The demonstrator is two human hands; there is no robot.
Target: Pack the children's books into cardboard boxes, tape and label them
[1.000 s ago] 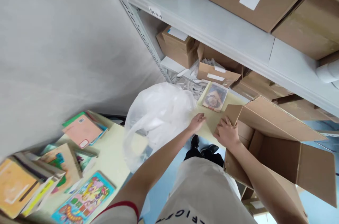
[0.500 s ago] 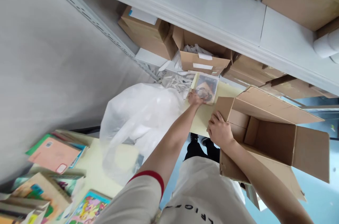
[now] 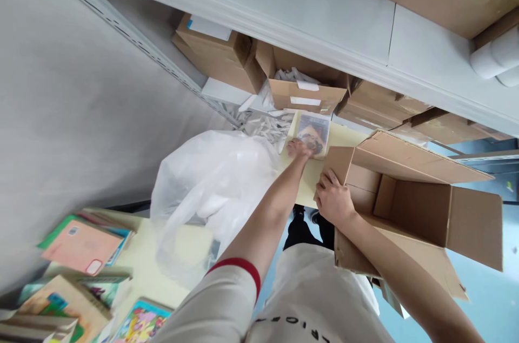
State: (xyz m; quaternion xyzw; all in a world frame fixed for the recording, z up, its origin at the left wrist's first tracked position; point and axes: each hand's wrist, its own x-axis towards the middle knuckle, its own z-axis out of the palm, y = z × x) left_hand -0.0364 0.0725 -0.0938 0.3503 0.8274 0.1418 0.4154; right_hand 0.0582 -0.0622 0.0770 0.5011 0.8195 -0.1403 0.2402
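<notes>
The right hand (image 3: 334,199) holds the open cardboard box (image 3: 421,210) by a flap (image 3: 338,160). The left hand (image 3: 299,149) touches a clear package (image 3: 315,129), its grip too blurred to tell

The left hand (image 3: 299,148), a second earlier curled short of the picture-fronted packet (image 3: 315,127) (beside the white plastic bag (image 3: 214,180)), now extends farther forward, overlapping the packet's near left corner.

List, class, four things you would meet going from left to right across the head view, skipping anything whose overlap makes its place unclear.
Flat pink rectangular book → translucent white plastic bag → the person's bare left hand → open brown cardboard box.
</notes>
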